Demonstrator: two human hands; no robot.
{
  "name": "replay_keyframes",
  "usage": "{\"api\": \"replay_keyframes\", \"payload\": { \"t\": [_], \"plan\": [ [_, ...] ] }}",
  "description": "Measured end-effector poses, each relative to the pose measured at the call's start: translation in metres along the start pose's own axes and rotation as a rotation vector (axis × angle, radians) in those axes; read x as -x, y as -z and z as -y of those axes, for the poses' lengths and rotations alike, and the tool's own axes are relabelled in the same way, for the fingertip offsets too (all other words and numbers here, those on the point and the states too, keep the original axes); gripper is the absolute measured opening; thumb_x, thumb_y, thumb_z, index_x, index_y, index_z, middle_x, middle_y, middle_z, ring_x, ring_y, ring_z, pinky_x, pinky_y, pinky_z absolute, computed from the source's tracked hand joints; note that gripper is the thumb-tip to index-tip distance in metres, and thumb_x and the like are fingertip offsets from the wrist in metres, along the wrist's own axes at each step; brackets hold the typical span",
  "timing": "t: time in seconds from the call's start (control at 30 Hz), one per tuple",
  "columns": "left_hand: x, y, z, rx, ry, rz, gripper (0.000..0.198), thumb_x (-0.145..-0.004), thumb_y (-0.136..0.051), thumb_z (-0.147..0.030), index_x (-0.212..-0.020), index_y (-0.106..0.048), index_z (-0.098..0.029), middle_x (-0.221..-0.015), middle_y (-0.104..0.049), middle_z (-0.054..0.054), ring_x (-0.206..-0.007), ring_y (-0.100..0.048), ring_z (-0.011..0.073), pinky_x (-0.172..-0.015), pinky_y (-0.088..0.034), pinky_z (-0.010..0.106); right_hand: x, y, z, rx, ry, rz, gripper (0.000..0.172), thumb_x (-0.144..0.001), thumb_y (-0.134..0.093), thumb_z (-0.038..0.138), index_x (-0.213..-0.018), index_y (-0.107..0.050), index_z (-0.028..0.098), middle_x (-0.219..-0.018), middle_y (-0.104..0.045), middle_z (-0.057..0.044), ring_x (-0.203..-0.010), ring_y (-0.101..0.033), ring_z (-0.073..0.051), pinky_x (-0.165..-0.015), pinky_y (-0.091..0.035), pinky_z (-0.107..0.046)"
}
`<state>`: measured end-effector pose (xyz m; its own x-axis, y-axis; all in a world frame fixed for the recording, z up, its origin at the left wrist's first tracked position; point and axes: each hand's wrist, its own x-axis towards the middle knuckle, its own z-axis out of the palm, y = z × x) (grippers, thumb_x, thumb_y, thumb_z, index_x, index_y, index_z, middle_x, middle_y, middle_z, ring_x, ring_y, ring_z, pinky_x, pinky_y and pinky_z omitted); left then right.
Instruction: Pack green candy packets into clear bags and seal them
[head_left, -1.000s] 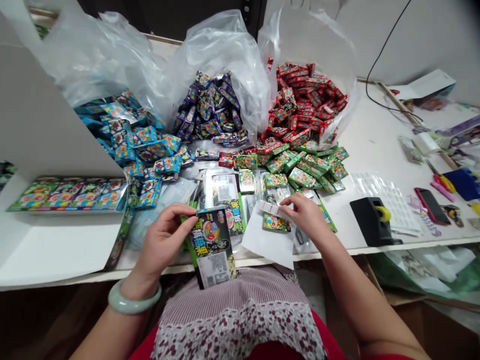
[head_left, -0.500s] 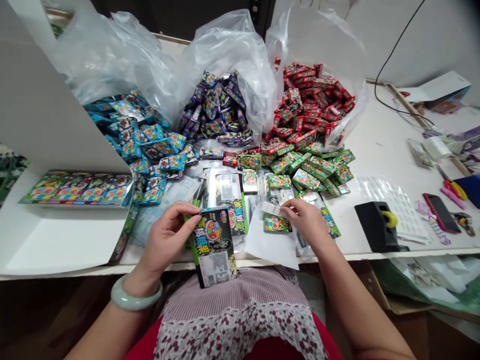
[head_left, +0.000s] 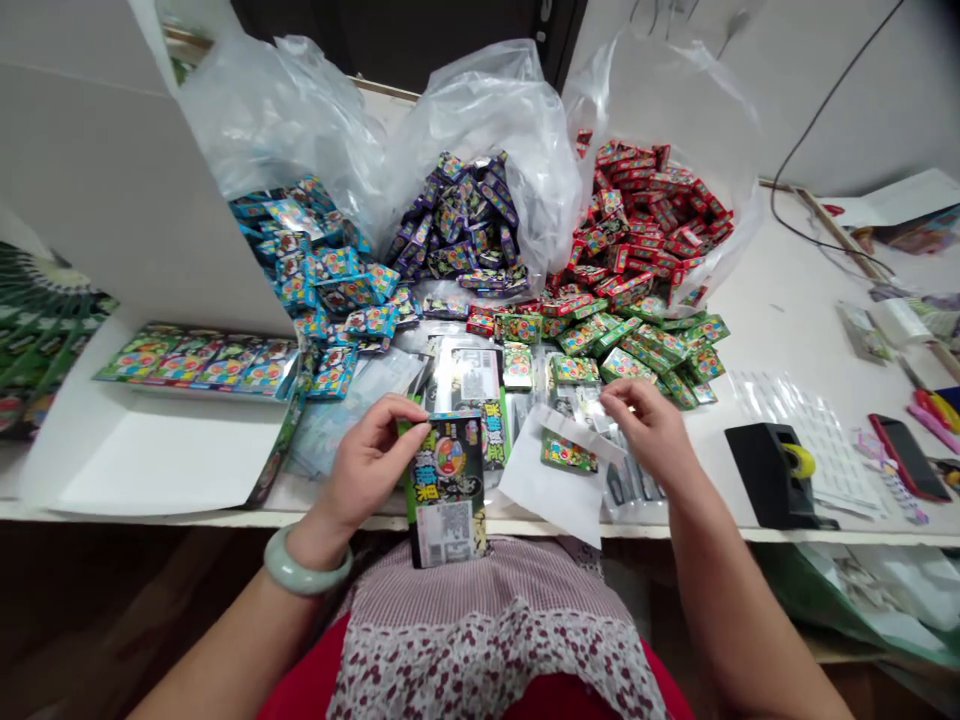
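My left hand (head_left: 375, 465) pinches the upper left edge of a flat black-and-green printed candy packet (head_left: 442, 490), held nearly upright over the table's front edge. Beside it lies a white paper sheet (head_left: 551, 490) with a pale strip along its top and a small green candy box (head_left: 568, 452) on it. Just right of that sheet is my right hand (head_left: 649, 425), thumb and fingers pressed together; whatever they pinch, if anything, is too small to make out. Behind the held packet, similar printed packets (head_left: 495, 430) lie on the table.
Clear plastic bags at the back spill blue boxes (head_left: 300, 265), purple boxes (head_left: 457, 215) and red boxes (head_left: 652, 220); green boxes (head_left: 660, 345) lie before them. An open white carton (head_left: 169, 450) stands left. To the right are a tape dispenser (head_left: 769, 475) and a phone (head_left: 909, 455).
My right hand has left the strip on the white sheet and moved up and right. The left hand keeps its packet. The whole view has shifted slightly.
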<state>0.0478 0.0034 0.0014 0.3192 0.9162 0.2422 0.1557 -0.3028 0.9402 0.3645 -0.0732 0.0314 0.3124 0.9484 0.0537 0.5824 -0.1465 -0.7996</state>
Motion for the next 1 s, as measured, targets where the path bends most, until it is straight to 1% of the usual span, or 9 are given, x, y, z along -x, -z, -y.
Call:
{"api": "replay_keyframes", "payload": {
  "t": [0.03, 0.13, 0.2, 0.27, 0.37, 0.5, 0.73, 0.9, 1.0],
  "plan": [
    [0.000, -0.002, -0.001, 0.008, -0.008, 0.008, 0.005, -0.084, -0.062, -0.024, -0.085, -0.060, -0.020, -0.085, -0.060, 0.002, -0.082, -0.058, 0.0164, -0.072, -0.048, 0.027, -0.003, -0.002, 0.016, -0.045, 0.095, 0.047, 0.019, -0.087, -0.057, 0.040, -0.078, -0.059, 0.022, -0.085, -0.062, -0.004, -0.078, -0.061, -0.019, -0.068, -0.047, -0.032],
    [0.002, -0.006, -0.006, 0.028, -0.027, 0.040, 0.002, -0.085, -0.060, -0.021, -0.086, -0.059, -0.020, -0.084, -0.059, 0.002, -0.081, -0.057, 0.0156, -0.073, -0.046, 0.027, -0.016, -0.019, 0.067, -0.184, 0.314, 0.323, 0.016, -0.087, -0.060, 0.033, -0.074, -0.060, 0.023, -0.084, -0.063, -0.003, -0.083, -0.059, -0.018, -0.077, -0.047, -0.033],
    [0.003, -0.008, -0.008, 0.040, -0.028, 0.052, 0.001, -0.086, -0.059, -0.020, -0.086, -0.059, -0.020, -0.085, -0.059, 0.003, -0.082, -0.057, 0.0160, -0.075, -0.046, 0.029, -0.024, -0.038, 0.094, -0.193, 0.399, 0.479, 0.015, -0.087, -0.061, 0.031, -0.075, -0.062, 0.023, -0.086, -0.065, -0.003, -0.084, -0.060, -0.018, -0.080, -0.046, -0.034],
    [0.005, -0.008, -0.009, 0.054, -0.022, 0.057, 0.001, -0.086, -0.058, -0.020, -0.087, -0.058, -0.020, -0.086, -0.058, 0.003, -0.083, -0.056, 0.0166, -0.076, -0.046, 0.030, -0.033, -0.059, 0.109, -0.155, 0.411, 0.587, 0.013, -0.085, -0.062, 0.031, -0.075, -0.064, 0.023, -0.086, -0.066, -0.002, -0.083, -0.061, -0.018, -0.080, -0.046, -0.034],
    [0.007, -0.007, -0.010, 0.077, -0.011, 0.051, 0.003, -0.087, -0.055, -0.020, -0.086, -0.058, -0.020, -0.086, -0.058, 0.003, -0.083, -0.055, 0.0171, -0.076, -0.046, 0.032, -0.044, -0.083, 0.112, -0.082, 0.323, 0.704, 0.013, -0.082, -0.063, 0.032, -0.074, -0.065, 0.022, -0.078, -0.067, -0.002, -0.075, -0.061, -0.017, -0.071, -0.047, -0.032],
    [0.006, -0.005, -0.007, 0.111, -0.011, 0.037, 0.006, -0.089, -0.053, -0.022, -0.086, -0.058, -0.020, -0.085, -0.058, 0.003, -0.082, -0.055, 0.0165, -0.075, -0.046, 0.032, -0.049, -0.093, 0.106, -0.092, 0.168, 0.812, 0.019, -0.081, -0.062, 0.037, -0.071, -0.063, 0.022, -0.068, -0.066, -0.002, -0.061, -0.057, -0.015, -0.058, -0.045, -0.029],
    [0.005, -0.010, -0.002, 0.106, -0.048, -0.020, 0.018, -0.081, -0.069, -0.031, -0.084, -0.057, -0.018, -0.081, -0.057, 0.001, -0.078, -0.055, 0.0152, -0.073, -0.046, 0.031, -0.049, -0.095, 0.112, -0.037, 0.078, 0.838, 0.021, -0.080, -0.063, 0.036, -0.068, -0.061, 0.019, -0.063, -0.062, -0.001, -0.059, -0.054, -0.012, -0.053, -0.040, -0.025],
    [0.006, -0.014, -0.001, 0.075, -0.051, -0.062, 0.013, -0.082, -0.069, -0.023, -0.082, -0.057, -0.018, -0.079, -0.057, 0.001, -0.078, -0.055, 0.0145, -0.072, -0.045, 0.029, -0.053, -0.099, 0.113, 0.050, 0.102, 0.797, 0.017, -0.079, -0.065, 0.032, -0.069, -0.063, 0.018, -0.061, -0.062, -0.001, -0.056, -0.053, -0.012, -0.051, -0.038, -0.025],
    [0.005, -0.013, -0.003, 0.086, -0.069, -0.066, 0.012, -0.082, -0.068, -0.020, -0.083, -0.056, -0.018, -0.079, -0.056, 0.000, -0.078, -0.054, 0.0143, -0.072, -0.045, 0.029, -0.058, -0.102, 0.108, -0.003, 0.035, 0.837, 0.016, -0.076, -0.068, 0.031, -0.068, -0.063, 0.018, -0.063, -0.061, 0.000, -0.057, -0.052, -0.011, -0.052, -0.038, -0.024]
  ]
}}
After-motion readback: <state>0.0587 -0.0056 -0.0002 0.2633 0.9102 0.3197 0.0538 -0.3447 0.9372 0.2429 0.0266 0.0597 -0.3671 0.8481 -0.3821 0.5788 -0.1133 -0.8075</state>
